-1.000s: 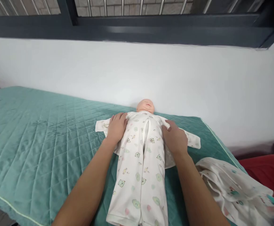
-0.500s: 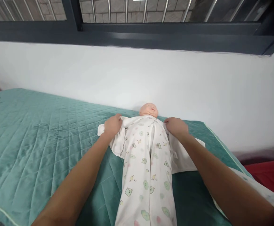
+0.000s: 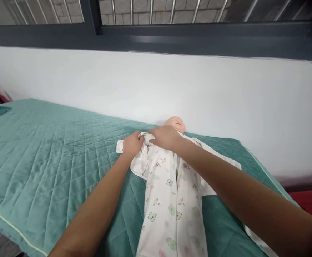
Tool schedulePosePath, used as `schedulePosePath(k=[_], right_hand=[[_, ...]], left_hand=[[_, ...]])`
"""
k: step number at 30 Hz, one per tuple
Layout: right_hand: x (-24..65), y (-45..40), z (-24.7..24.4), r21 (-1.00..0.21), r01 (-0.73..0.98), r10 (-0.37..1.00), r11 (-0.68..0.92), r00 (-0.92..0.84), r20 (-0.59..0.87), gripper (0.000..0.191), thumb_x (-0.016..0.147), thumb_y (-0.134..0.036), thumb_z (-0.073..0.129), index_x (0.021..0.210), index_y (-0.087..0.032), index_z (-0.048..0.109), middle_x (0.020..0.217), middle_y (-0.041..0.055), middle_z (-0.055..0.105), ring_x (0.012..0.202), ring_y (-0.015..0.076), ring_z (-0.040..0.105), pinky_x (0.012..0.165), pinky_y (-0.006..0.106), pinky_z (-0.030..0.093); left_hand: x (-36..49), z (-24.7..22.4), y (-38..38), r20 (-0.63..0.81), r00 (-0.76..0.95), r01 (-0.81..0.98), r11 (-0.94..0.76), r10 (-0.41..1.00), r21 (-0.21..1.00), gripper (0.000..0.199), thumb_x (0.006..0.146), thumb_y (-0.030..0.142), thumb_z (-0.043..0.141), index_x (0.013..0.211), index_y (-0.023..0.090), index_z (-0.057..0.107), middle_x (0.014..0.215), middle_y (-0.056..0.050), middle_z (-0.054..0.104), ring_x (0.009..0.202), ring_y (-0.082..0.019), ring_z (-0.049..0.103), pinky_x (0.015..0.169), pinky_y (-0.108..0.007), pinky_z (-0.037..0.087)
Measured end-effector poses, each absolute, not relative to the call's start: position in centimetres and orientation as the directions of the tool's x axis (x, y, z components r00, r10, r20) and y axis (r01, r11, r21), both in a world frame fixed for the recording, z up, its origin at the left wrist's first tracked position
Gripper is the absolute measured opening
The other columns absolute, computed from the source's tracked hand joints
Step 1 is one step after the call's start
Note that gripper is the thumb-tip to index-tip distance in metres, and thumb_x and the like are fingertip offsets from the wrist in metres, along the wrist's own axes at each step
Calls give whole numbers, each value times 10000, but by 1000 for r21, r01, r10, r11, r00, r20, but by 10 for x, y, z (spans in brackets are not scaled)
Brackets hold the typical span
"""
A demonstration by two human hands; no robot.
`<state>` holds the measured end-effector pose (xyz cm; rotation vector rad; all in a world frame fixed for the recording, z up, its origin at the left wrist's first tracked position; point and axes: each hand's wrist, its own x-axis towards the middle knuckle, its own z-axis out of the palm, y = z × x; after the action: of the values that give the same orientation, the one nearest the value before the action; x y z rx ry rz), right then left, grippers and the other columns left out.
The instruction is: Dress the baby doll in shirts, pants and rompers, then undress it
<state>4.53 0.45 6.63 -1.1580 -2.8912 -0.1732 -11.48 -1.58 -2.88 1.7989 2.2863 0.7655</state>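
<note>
A baby doll [image 3: 176, 122] lies on its back, its head showing above the collar. White baby clothing [image 3: 169, 207] printed with green bears covers its body, with a front seam running down the middle. My left hand [image 3: 132, 144] is closed on the cloth at the shoulder on the left. Reaching across the chest, my right hand [image 3: 164, 137] has its thumb and fingers round the cloth beside that same shoulder. A plain white sleeve [image 3: 120, 146] sticks out past my left hand. More plain white cloth [image 3: 229, 161] spreads to the right, partly behind my right forearm.
A green quilted cover [image 3: 65, 153] lies under the doll. Behind it rises a white wall [image 3: 156, 82] below a dark window frame [image 3: 199, 39] with metal bars. Patterned white cloth [image 3: 257, 242] lies at lower right; something red [image 3: 310, 201] is beyond the cover's right edge.
My right hand has let go of the right shoulder and moved left across the chest to the cloth near my left hand. The left hand keeps its hold. The view has shifted slightly.
</note>
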Motion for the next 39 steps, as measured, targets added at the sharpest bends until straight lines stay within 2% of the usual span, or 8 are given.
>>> schedulePosePath(k=[5, 10, 15, 20, 24, 28, 34, 39], right_hand=[[-3, 18, 49, 290, 618, 672, 731, -724, -152, 146, 812, -258, 660, 900, -167, 734, 916, 140, 742, 919, 301, 683, 772, 371, 452], [-10, 32, 41, 349, 566, 650, 747, -731, -207, 160, 791, -278, 688, 883, -153, 727, 911, 131, 740, 917, 290, 684, 788, 365, 470], [-2, 30, 47, 394, 522, 631, 756, -742, -227, 195, 847, -341, 641, 899, -169, 719, 857, 117, 732, 944, 293, 682, 783, 359, 471], [9, 18, 60, 442, 518, 649, 733, -728, -223, 255, 883, -396, 618, 901, -160, 714, 830, 124, 725, 889, 298, 691, 727, 355, 467], [20, 10, 74, 456, 548, 681, 701, -703, -202, 280, 898, -406, 590, 951, -157, 707, 895, 131, 725, 870, 289, 687, 710, 350, 456], [34, 5, 88, 459, 608, 735, 648, -656, -168, 268, 908, -378, 552, 973, -167, 703, 911, 130, 723, 843, 278, 684, 706, 355, 448], [45, -3, 99, 418, 707, 804, 570, -585, -107, 255, 897, -379, 538, 1006, -209, 694, 879, 127, 722, 873, 296, 685, 740, 381, 441], [32, -2, 84, 352, 725, 799, 591, -587, -132, 306, 885, -409, 561, 1037, -173, 684, 928, 138, 726, 812, 279, 692, 725, 370, 453]], left_hand=[[-116, -31, -15, 212, -247, 882, 128, 946, 454, 381, 967, 391, 381, 1254, 248, 586, 1118, -106, 730, 1025, -283, 679, 812, -352, 467], [-115, -29, -17, 241, -211, 906, 97, 947, 412, 355, 982, 375, 366, 1254, 248, 556, 1099, -95, 725, 983, -261, 681, 777, -332, 458], [-113, -26, -26, 323, -149, 953, 49, 934, 298, 324, 986, 307, 366, 1251, 257, 545, 1074, -74, 709, 947, -247, 668, 746, -325, 457], [-116, -26, -39, 394, -119, 967, 16, 911, 255, 415, 969, 175, 337, 1340, 261, 501, 1168, -65, 671, 1018, -226, 638, 769, -317, 454], [-122, -31, -48, 395, -131, 963, 22, 909, 269, 487, 948, 147, 375, 1389, 322, 483, 1194, -46, 648, 1008, -212, 632, 767, -307, 446], [-127, -38, -53, 344, -138, 951, 28, 929, 307, 447, 932, 167, 425, 1298, 380, 569, 1155, -25, 643, 993, -207, 625, 747, -301, 436], [-127, -42, -56, 358, -159, 948, 41, 920, 315, 354, 941, 176, 407, 1248, 265, 560, 1124, -67, 648, 1094, -241, 574, 848, -340, 442], [-126, -39, -58, 358, -216, 953, 116, 908, 281, 325, 941, 171, 403, 1237, 227, 526, 1175, -100, 613, 1089, -254, 566, 855, -363, 447]])
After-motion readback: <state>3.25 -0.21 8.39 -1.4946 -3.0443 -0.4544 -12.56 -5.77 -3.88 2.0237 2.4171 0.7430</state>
